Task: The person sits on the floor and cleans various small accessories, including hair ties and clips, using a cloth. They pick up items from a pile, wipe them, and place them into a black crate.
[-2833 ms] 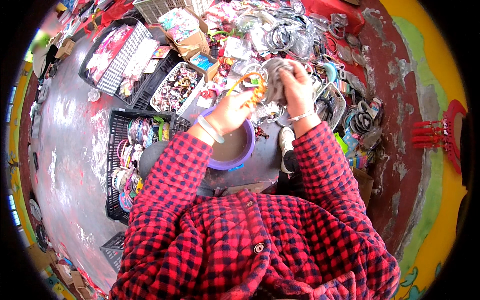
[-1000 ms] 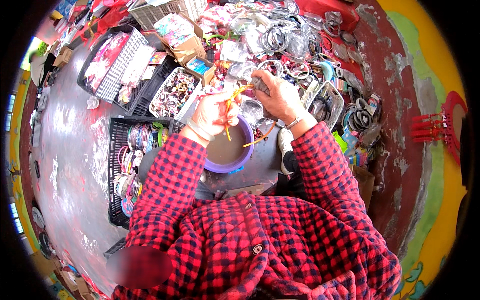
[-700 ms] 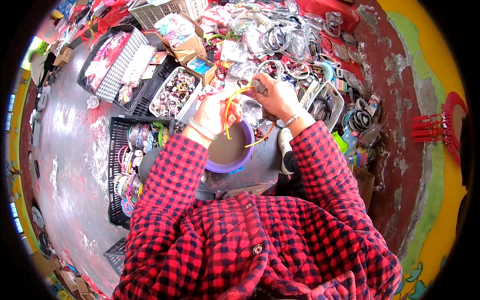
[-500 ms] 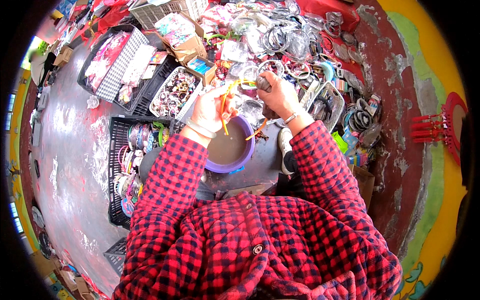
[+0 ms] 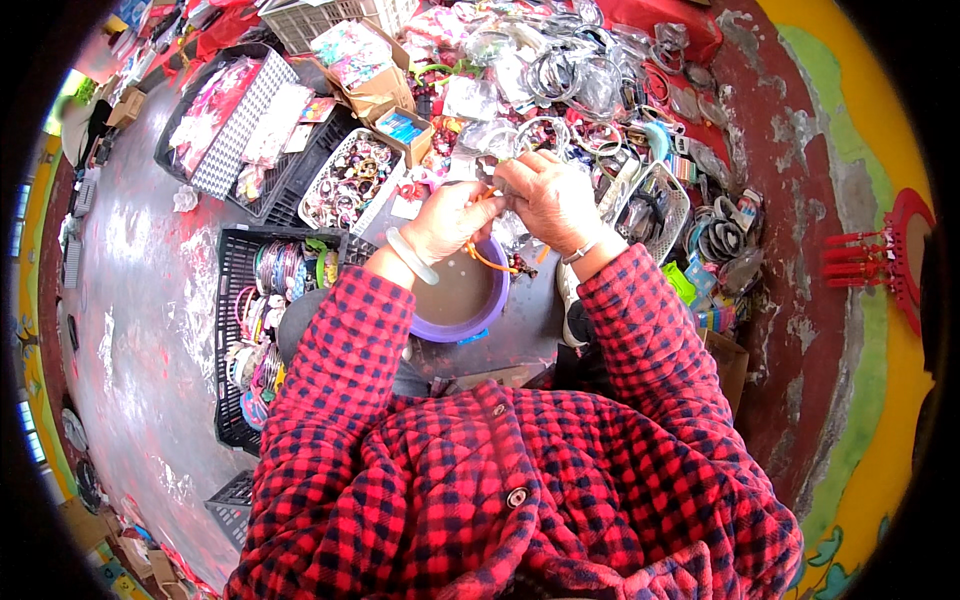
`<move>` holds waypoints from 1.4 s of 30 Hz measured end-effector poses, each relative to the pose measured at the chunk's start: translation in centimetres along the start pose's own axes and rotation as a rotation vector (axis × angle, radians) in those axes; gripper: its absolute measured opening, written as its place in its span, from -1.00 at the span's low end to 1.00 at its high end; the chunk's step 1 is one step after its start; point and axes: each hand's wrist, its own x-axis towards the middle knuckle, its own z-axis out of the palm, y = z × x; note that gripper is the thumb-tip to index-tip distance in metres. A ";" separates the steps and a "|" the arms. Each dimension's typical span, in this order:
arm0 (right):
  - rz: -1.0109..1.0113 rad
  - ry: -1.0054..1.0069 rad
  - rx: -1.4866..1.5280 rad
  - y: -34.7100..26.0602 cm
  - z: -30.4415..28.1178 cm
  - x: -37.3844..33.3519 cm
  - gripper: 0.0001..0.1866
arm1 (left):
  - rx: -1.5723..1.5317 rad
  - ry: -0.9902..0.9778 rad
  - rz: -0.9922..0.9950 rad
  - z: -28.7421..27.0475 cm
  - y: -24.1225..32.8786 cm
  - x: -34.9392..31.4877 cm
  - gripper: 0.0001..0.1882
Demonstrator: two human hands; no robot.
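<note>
My left hand (image 5: 447, 222), with a pale bangle on its wrist, grips a thin yellow-orange headband (image 5: 487, 260) between thumb and fingers. Part of the band curves down over a purple basin (image 5: 440, 331) of murky water. My right hand (image 5: 553, 203), wearing a metal bracelet, has its fingers closed against the band at the left fingertips. An orange end shows below the right hand. The grey-brown cloth seen earlier in the right hand is mostly hidden now, so I cannot make out how it lies.
On the left stands a black crate (image 5: 232, 400) of headbands; beyond it, a white basket (image 5: 318, 211) of hair ties. Bagged headbands (image 5: 560, 75) heap up ahead. A white basket (image 5: 668, 180) sits right of my hands. My shoe (image 5: 575, 315) is beside the basin.
My hands have come together, the right fingers turning in toward the left. The headband has shifted in my grip and its curve now hangs lower. The grey-brown cloth has gone mostly out of sight.
</note>
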 end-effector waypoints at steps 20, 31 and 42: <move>0.628 0.042 0.472 2.7 1.9 -0.2 -0.67 | -0.612 0.377 0.187 -0.4 1.0 -0.9 -0.84; 0.490 0.077 0.456 3.3 1.4 -0.1 -0.76 | 0.574 0.461 0.305 -1.4 1.6 -2.2 -0.79; 0.710 0.218 1.066 3.3 1.6 0.2 -0.73 | 0.707 0.766 0.347 -9.0 5.7 -13.6 -0.86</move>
